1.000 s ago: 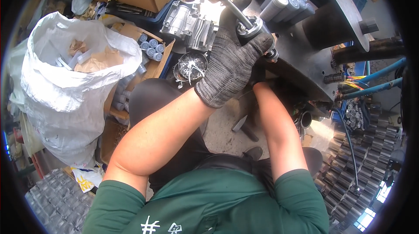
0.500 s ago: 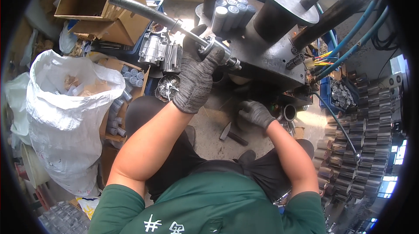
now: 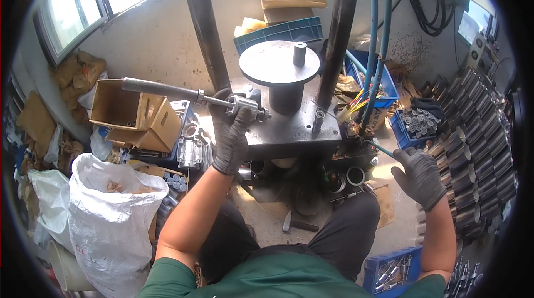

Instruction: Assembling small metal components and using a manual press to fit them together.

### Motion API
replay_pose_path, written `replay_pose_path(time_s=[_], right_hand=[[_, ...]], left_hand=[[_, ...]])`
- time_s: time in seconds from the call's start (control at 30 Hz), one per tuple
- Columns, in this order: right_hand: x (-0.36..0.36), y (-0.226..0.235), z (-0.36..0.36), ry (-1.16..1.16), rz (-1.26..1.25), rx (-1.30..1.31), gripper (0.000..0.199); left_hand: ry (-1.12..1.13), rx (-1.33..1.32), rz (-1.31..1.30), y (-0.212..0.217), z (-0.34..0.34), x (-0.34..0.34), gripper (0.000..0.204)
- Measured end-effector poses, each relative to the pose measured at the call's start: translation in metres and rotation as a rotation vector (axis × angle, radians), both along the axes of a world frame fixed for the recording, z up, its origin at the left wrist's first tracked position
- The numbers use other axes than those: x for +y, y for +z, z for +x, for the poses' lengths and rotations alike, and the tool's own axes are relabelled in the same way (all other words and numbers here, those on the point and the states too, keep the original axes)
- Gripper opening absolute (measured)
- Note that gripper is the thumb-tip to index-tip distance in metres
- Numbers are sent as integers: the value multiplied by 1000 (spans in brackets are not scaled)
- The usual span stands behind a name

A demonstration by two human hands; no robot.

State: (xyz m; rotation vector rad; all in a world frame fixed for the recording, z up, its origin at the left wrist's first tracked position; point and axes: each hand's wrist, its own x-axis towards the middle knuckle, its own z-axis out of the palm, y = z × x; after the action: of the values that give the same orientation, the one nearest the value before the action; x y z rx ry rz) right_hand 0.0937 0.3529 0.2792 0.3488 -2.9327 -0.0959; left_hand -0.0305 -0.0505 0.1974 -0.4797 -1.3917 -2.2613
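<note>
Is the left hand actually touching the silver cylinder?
Touching. The head view shows the left hand's gloved thumb lying across the silver cylinder, with no gap between them.

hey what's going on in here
A seated person in gloves is handling metal parts at a black table. The left hand grips a metal cylinder with a long rod sticking out toward the left. The right hand is at the end of a thin lever; whether it's gripping it is hard to tell. A hammer lies on the floor between the person's legs.
</note>
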Motion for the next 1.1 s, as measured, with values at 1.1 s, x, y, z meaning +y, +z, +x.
replay_pose_path(time_s=[1.1], right_hand=[[86, 12, -10, 80, -60, -455, 49]], left_hand=[[229, -95, -925, 122, -270, 98, 37]])
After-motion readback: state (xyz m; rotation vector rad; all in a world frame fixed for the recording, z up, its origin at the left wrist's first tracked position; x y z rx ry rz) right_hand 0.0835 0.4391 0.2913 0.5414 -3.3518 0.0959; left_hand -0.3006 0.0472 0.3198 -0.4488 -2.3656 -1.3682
